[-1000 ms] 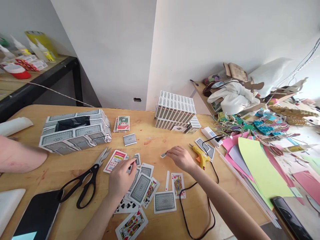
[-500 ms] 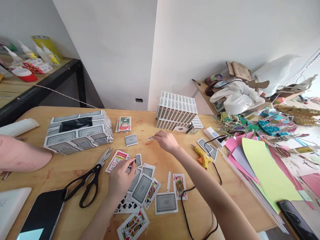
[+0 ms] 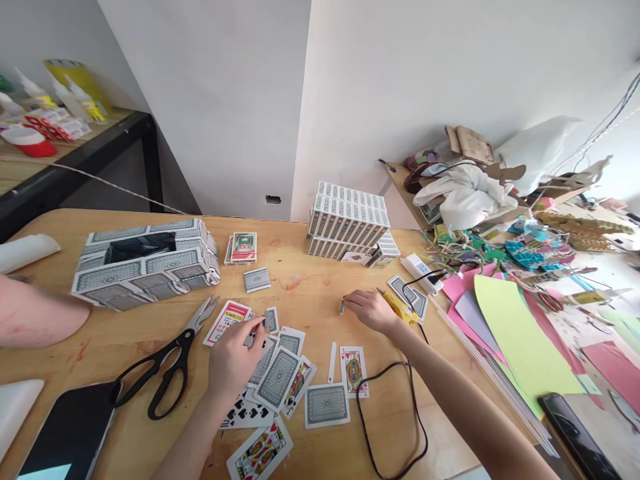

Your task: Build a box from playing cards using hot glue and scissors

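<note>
My left hand (image 3: 234, 360) is pinched closed over the loose playing cards (image 3: 279, 378). A small dark bit shows at its fingertips, too small to name. Just beyond those fingertips is a small piece of patterned card (image 3: 271, 320); I cannot tell whether the hand touches it. My right hand (image 3: 373, 311) is closed in a pinch on a small greyish piece (image 3: 342, 308), beside the yellow glue gun (image 3: 400, 307), which it partly hides. Between my forearms lie a narrow white card strip (image 3: 332, 362), a jack card (image 3: 353, 371) and a face-down card (image 3: 327, 405).
Black-handled scissors (image 3: 170, 360) lie left of my left hand. Farther back stand a card-covered box (image 3: 145, 263) and stacked card packs (image 3: 349, 220). A black cord (image 3: 363, 427) loops near my right forearm. Another person's arm (image 3: 40, 313) rests at the left.
My right hand has moved right and nearer to me, over to the glue gun, with the small piece in its fingers. My left hand stays almost in place. The view has shifted slightly.
</note>
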{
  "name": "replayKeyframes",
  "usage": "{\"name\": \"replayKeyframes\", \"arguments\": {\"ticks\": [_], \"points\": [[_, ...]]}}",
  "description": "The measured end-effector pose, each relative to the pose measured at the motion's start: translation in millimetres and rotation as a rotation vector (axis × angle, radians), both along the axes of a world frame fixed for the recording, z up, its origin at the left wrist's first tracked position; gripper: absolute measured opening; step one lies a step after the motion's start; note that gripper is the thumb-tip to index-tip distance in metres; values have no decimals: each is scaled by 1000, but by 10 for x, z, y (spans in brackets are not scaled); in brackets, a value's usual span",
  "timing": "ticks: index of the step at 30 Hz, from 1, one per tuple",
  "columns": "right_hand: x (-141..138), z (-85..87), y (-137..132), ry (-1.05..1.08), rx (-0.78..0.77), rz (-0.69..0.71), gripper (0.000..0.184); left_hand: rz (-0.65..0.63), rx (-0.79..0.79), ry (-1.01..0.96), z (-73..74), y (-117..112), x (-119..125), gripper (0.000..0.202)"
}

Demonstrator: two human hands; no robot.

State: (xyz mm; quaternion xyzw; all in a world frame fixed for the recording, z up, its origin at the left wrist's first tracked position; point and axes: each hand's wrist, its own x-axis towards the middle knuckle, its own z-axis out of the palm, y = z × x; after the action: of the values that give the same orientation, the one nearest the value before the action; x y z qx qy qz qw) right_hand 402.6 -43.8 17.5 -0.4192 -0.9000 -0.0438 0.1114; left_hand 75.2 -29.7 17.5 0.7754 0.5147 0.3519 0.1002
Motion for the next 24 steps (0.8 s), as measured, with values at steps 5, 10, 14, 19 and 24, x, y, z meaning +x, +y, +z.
{"name": "replayKeyframes", "arguments": {"ticks": [5, 10, 14, 19, 24], "points": [[-42, 12, 96, -53, -7, 103, 28, 44, 20, 38, 57, -6, -103, 20], [104, -49, -39, -37, 3, 124, 32, 64, 11, 44, 60, 26, -135, 21], [73, -116, 35, -42, -5, 119, 34, 25, -34, 13, 11, 47, -78, 20], [-153, -144, 381, -78, -17, 171, 33, 13, -49, -15, -38, 39, -39, 18], [-503, -148, 790, -134, -14, 187, 30, 13, -43, -30, -28, 25, -10, 18]]}}
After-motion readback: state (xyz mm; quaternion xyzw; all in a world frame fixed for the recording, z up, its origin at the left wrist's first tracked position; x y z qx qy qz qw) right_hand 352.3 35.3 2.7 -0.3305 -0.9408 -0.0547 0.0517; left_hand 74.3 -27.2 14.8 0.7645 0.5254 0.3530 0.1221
